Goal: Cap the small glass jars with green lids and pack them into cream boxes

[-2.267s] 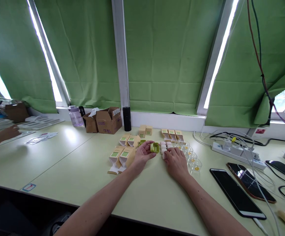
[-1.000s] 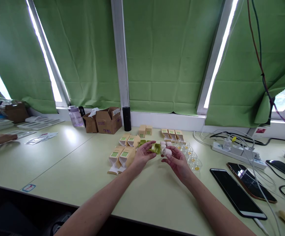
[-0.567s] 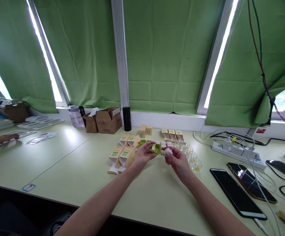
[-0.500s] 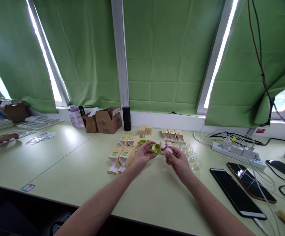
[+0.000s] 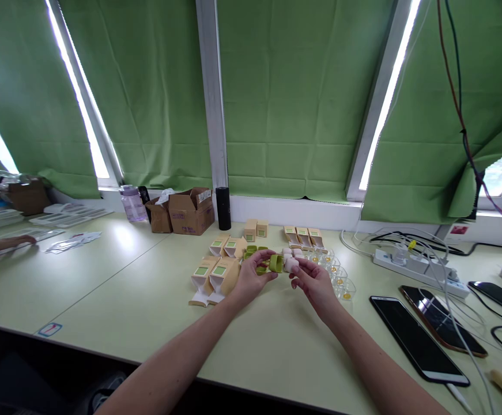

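Observation:
My left hand point(image 5: 253, 275) is closed on a small green plastic holder point(image 5: 276, 263) with raised sides. In my right hand point(image 5: 313, 279) a small white block point(image 5: 291, 264) is pinched between thumb and fingers, close to the holder's right side. Whether block and holder touch I cannot tell. Behind my hands sit more white blocks point(image 5: 297, 252), partly hidden, and other green holders point(image 5: 251, 250). Several clear cups point(image 5: 346, 290) with yellow centres stand in rows beyond my right hand. Open kraft boxes point(image 5: 225, 273) with green labels lie left of my left hand.
More small boxes point(image 5: 303, 236) stand near the wall. Phones point(image 5: 417, 337) and a power strip point(image 5: 421, 274) with tangled cables lie to the right. Cardboard cartons point(image 5: 192, 212), a black cylinder point(image 5: 223, 208) and a purple bottle point(image 5: 132, 204) stand behind. Another person's hand point(image 5: 11, 244) rests far left.
The white block has moved slightly left, closer to the green holder. My left hand has turned the holder a little. The other person's hand has shifted slightly right.

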`<state>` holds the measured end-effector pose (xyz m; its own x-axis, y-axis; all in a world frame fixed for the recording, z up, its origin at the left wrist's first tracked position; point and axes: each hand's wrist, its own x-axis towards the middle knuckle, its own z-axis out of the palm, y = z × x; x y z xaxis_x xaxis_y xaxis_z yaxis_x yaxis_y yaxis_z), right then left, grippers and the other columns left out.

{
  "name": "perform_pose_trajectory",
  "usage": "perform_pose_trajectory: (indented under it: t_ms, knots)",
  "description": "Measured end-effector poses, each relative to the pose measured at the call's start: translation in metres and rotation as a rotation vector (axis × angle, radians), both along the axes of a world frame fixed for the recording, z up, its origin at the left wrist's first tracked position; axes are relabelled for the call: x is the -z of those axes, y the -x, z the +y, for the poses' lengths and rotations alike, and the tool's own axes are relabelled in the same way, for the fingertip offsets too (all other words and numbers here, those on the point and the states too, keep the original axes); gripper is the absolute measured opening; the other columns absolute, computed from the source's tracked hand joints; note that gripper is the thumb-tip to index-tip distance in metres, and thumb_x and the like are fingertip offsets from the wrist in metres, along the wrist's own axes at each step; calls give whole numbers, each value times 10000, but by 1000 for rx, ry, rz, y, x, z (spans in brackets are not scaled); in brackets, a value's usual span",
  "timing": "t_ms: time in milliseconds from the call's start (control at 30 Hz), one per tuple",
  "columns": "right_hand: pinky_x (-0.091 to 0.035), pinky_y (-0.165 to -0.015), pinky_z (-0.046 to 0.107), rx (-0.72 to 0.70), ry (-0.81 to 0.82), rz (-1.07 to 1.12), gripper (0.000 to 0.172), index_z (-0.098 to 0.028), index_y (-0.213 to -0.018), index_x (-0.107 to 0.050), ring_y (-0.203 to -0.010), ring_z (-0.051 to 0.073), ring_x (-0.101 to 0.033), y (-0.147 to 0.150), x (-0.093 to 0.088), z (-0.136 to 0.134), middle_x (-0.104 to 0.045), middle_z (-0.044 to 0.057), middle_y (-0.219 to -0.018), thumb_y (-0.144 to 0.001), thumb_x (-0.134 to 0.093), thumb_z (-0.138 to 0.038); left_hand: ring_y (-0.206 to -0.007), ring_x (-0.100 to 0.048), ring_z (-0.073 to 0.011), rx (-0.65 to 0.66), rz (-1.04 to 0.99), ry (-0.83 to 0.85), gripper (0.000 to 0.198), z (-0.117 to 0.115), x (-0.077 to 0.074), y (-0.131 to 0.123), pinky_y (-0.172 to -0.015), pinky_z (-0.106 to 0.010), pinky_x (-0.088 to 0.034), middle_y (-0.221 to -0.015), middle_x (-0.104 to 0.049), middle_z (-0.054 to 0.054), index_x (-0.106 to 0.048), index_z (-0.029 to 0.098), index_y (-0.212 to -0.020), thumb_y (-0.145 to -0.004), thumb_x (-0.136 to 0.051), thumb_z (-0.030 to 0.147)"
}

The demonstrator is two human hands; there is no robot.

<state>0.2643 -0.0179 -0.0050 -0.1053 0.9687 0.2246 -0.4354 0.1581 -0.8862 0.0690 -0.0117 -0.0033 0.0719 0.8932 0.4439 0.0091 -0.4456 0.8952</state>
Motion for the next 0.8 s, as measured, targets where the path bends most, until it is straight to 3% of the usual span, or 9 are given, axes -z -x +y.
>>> perform_pose_trajectory:
  t_ms: [333,800]
  knots:
    - [-555,-583,314,17,-96,-199,518,-154,-964,-813,-648,172,-638,2,-1,-1,-753,65,-772,-674,-916,-571,-1179,-645,-274,-115,231,-133,517,-6,3,0,-1016,-430,-514,-1230,-706,-86,-726,226,-1180,-708,-818,38]
    - [-539,-559,311,39,-168,-352,571,-154,-914,-817,-546,155,-586,-1,5,3,-691,39,-646,-713,-837,-688,-1136,-626,-250,-131,303,-206,562,-10,2,1,-1025,-425,-520,-1173,-634,-66,-749,268,-1165,-682,-853,1]
